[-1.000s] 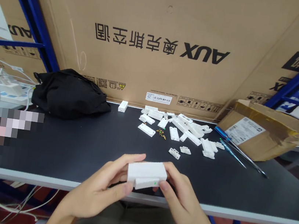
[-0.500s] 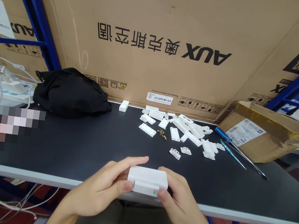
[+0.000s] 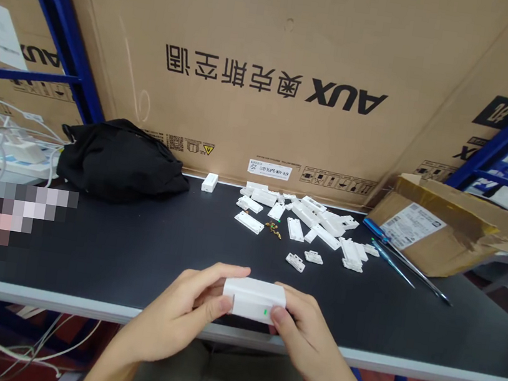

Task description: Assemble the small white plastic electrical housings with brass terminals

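Between both hands is a white plastic casing (image 3: 255, 291) with a small green spot on its near face, held above the table's front edge. My left hand (image 3: 200, 303) grips its left end, thumb on the near face and index finger along the top. My right hand (image 3: 303, 327) grips the right end, thumb tip pressed beside the green spot. The remaining fingers are partly hidden behind the casing. Beyond the hands, several loose white plastic parts (image 3: 296, 229) lie in a scattered group, with a small heap of brass-coloured pieces (image 3: 273, 228) among them.
A small white box (image 3: 210, 182) stands near a black cloth bag (image 3: 121, 159) at the back. To the right, a blue-handled screwdriver (image 3: 407, 261) and a light-blue thin tool (image 3: 394, 263) lie by an open cardboard box (image 3: 438, 226). White cables (image 3: 2, 130) are tangled at left.
The casing has been raised slightly and tilted, so more of its near face with the green spot shows. Both hands keep their grip.
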The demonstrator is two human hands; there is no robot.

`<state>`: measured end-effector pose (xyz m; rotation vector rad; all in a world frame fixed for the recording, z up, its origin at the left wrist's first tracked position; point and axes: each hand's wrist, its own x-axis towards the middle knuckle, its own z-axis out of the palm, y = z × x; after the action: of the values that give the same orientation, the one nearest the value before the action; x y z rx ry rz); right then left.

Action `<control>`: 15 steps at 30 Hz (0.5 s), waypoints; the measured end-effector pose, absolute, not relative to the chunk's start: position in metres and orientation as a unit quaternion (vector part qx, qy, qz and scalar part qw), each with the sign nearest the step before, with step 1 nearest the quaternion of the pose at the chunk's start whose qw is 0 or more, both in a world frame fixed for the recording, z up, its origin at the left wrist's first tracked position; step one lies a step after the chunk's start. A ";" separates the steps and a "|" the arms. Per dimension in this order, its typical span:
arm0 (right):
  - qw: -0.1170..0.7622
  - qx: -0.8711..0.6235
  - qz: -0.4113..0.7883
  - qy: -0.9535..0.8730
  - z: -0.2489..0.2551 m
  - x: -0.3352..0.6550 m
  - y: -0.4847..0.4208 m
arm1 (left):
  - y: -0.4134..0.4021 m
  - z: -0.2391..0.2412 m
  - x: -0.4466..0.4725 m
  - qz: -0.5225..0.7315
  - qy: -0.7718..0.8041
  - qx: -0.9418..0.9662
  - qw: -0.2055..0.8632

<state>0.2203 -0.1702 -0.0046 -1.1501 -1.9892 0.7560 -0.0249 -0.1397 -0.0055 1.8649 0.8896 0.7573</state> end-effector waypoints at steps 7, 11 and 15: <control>0.407 -0.472 0.188 -0.759 -0.010 0.218 -0.171 | -0.131 -0.003 -0.016 0.347 0.341 0.676 0.554; 0.393 -0.446 0.104 -0.797 -0.009 0.212 -0.171 | -0.130 -0.001 -0.018 0.328 0.376 0.684 0.532; 0.317 -0.422 0.056 -0.848 0.008 0.204 -0.168 | -0.125 -0.009 -0.019 0.375 0.411 0.628 0.544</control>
<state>0.2044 -0.1679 0.0085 -1.1114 -2.2314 0.1486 -0.0193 -0.1253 -0.0090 1.4899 0.9760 0.8895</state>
